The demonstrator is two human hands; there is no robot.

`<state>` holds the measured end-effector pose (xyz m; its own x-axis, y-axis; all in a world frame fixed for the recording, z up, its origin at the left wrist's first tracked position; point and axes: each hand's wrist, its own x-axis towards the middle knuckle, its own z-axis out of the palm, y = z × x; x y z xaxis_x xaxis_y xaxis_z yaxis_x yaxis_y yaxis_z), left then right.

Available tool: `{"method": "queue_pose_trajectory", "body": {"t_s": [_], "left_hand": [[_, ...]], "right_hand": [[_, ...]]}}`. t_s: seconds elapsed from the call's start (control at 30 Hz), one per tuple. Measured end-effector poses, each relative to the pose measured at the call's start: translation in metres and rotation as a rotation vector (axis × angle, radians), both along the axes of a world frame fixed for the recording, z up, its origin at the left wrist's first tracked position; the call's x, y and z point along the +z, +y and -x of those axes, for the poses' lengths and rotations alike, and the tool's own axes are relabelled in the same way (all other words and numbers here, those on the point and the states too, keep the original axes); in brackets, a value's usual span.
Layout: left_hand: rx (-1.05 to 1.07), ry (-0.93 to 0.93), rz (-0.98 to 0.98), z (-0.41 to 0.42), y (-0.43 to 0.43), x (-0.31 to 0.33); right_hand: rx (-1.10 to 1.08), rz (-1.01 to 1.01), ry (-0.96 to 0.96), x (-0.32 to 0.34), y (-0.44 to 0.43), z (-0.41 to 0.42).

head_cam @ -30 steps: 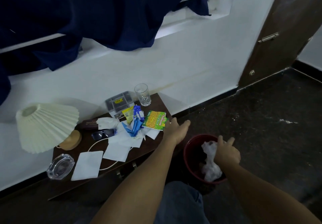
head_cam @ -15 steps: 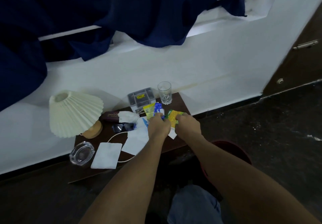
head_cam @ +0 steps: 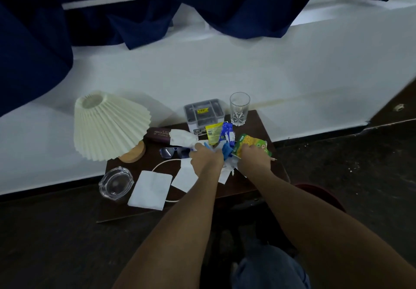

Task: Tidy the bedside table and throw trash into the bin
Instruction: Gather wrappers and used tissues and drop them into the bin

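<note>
Two bare hands meet over litter on a dark wooden bedside table [head_cam: 258,129]: the left hand [head_cam: 207,159] curls its fingers into crumpled blue plastic wrappers [head_cam: 227,151], the right hand [head_cam: 254,159] grips the near edge of a green-and-yellow snack packet [head_cam: 254,143], which lies flat, its length slanting away rightward; the round red bin [head_cam: 322,196] waits on the floor to the right, nearer that hand

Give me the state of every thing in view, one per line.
Glass, upright, empty.
Ashtray, empty.
Lamp, unlit, shade tilted.
Spectacle case, closed.
Left hand, gripping the blue wrapper.
Right hand, gripping the green packet.
Bin, on the floor, mostly hidden.
</note>
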<state>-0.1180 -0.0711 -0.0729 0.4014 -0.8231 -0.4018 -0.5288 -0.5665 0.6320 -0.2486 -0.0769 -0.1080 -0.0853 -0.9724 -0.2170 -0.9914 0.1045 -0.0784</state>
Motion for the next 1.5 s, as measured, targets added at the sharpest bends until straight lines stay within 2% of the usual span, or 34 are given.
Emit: {"method": "queue_pose_trajectory", "body": {"t_s": [0.13, 0.3, 0.4, 0.47, 0.6, 0.73, 0.8, 0.93, 1.03, 1.1, 1.17, 1.2, 1.23, 1.37, 1.5], "left_hand": [[0.008, 0.023, -0.042, 0.001, -0.008, -0.010], [0.048, -0.027, 0.003, 0.001, -0.005, -0.009], [0.052, -0.048, 0.098, 0.002, -0.001, -0.003], [0.053, -0.020, 0.163, 0.004, 0.001, 0.003], [-0.025, 0.159, 0.197, 0.018, 0.008, 0.022], [-0.084, 0.623, 0.124, 0.038, 0.017, 0.050], [-0.076, 0.779, 0.155, 0.042, 0.020, 0.062], [-0.154, 0.780, 0.159, 0.044, 0.027, 0.085], [-0.217, 0.742, 0.181, 0.046, 0.036, 0.099], [-0.269, 0.707, 0.205, 0.049, 0.042, 0.108], [-0.332, 0.682, 0.218, 0.055, 0.048, 0.116], [-0.356, 0.676, 0.221, 0.056, 0.050, 0.118], [-0.378, 0.662, 0.227, 0.059, 0.053, 0.121], [-0.481, 0.506, 0.270, 0.062, 0.058, 0.122], [-0.540, 0.461, 0.258, 0.067, 0.064, 0.121]], "right_hand": [[0.021, 0.037, 0.020, -0.011, -0.001, 0.002], [0.063, 0.036, 0.050, -0.010, -0.005, 0.002], [-0.017, 0.102, 0.006, 0.000, -0.003, -0.001], [-0.110, 0.213, -0.062, 0.010, 0.001, 0.000], [-0.165, 0.493, -0.182, 0.039, 0.011, 0.000], [-0.032, 0.582, -0.303, 0.075, 0.031, -0.005], [0.051, 0.579, -0.384, 0.088, 0.042, -0.003], [0.177, 0.713, -0.562, 0.104, 0.062, 0.014], [-0.023, 0.771, -0.696, 0.117, 0.067, 0.033], [-0.308, 0.677, -0.842, 0.127, 0.065, 0.050], [-0.530, 0.324, -1.201, 0.139, 0.062, 0.070], [-0.552, 0.129, -1.390, 0.143, 0.064, 0.078], [-0.527, 0.021, -1.496, 0.146, 0.068, 0.085], [-0.585, 0.109, -1.614, 0.140, 0.081, 0.106], [-0.583, 0.036, -1.623, 0.135, 0.090, 0.120]]}}
